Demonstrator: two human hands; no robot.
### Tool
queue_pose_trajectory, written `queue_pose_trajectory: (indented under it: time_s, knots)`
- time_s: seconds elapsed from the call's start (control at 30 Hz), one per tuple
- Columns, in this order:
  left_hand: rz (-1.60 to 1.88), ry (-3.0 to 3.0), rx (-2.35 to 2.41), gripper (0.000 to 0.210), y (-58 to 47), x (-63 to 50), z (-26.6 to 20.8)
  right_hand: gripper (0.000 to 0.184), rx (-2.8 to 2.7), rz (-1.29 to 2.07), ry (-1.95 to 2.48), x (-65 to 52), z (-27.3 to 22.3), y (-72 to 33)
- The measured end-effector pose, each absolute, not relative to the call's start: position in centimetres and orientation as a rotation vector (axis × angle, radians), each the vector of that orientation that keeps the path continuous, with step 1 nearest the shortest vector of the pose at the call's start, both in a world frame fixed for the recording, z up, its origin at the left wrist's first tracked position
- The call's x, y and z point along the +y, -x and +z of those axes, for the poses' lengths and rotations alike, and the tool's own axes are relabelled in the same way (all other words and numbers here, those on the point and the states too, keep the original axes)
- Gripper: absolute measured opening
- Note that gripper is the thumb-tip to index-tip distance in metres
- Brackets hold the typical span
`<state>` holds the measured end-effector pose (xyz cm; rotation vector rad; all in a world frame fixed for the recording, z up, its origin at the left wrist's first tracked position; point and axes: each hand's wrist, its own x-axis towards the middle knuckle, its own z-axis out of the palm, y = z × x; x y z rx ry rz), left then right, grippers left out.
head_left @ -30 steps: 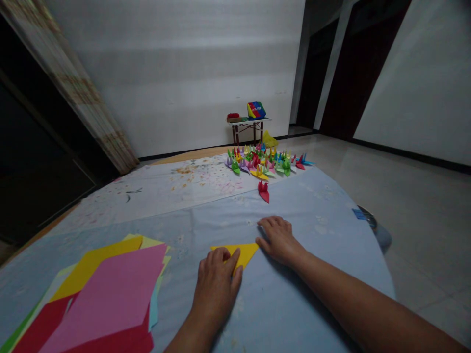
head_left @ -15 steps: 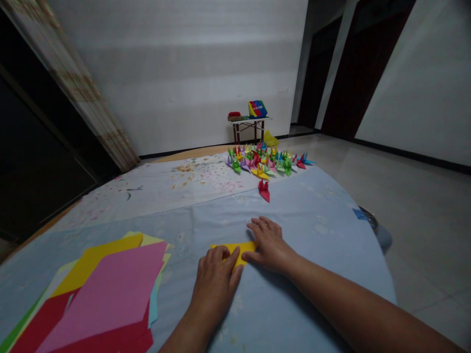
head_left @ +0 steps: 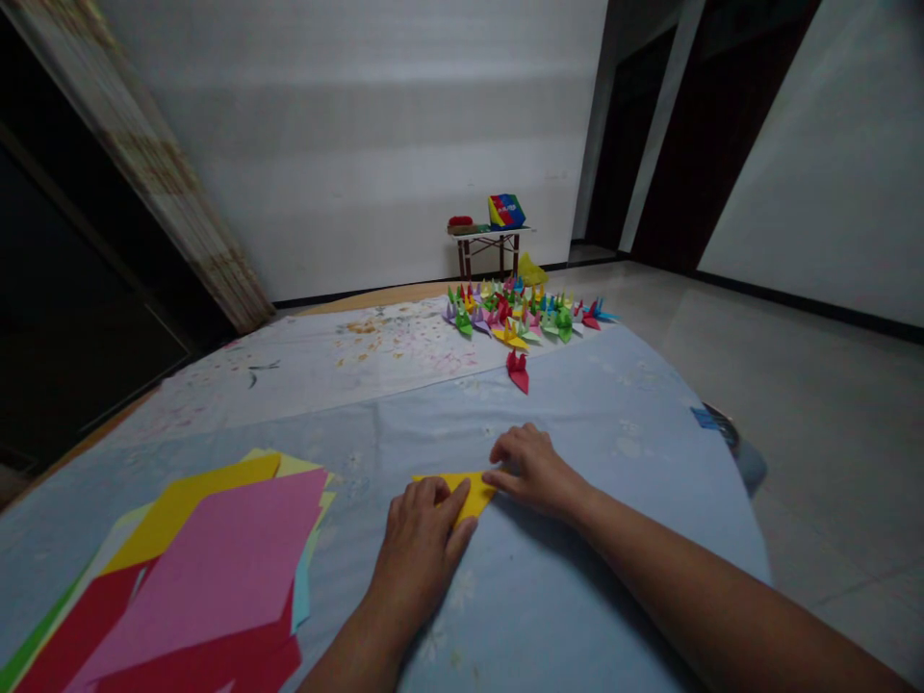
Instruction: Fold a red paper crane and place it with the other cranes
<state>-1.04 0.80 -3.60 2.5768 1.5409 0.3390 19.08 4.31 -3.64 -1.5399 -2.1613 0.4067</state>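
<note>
A folded piece of yellow origami paper [head_left: 476,496], roughly triangular, lies on the light blue tablecloth in front of me. My left hand [head_left: 423,534] holds it down from the left, thumb and index finger on its surface, covering its left part. At the paper's right corner is the thumb of my right hand [head_left: 534,469]; the other fingers are bent above the cloth, with a gap between them and the thumb. Beyond the hands stands a red paper crane [head_left: 518,372].
A stack of coloured paper sheets [head_left: 217,549], pink on top, lies to the left. Several folded paper cranes [head_left: 526,313] crowd the table's far right. A small stand [head_left: 491,234] with a colourful box [head_left: 506,211] is by the wall. The table's rounded edge curves along the right.
My right thumb has slid slightly up and right along the paper to its corner, and the right fingers have curled in more. The left hand stays on the paper.
</note>
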Motion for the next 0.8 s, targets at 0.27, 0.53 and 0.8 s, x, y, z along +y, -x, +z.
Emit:
queue_pose_trajectory:
  time_s: [0.27, 0.53, 0.8]
  knots:
    - [0.229, -2.641, 1.557, 0.044, 0.8, -1.3, -3.1, 0.026, -2.275, 0.516, 1.547, 4.2, -3.4, -18.2]
    - [-0.069, -2.646, 1.580, 0.047, -0.4, -2.6, -2.0, 0.025, -2.278, 0.492, 1.546, 4.2, -3.7, -18.3]
    - [-0.224, -2.573, 1.557, 0.051, 0.1, -3.4, -0.5, 0.020, -2.269, 0.509, 1.606, 4.7, -3.5, -18.8]
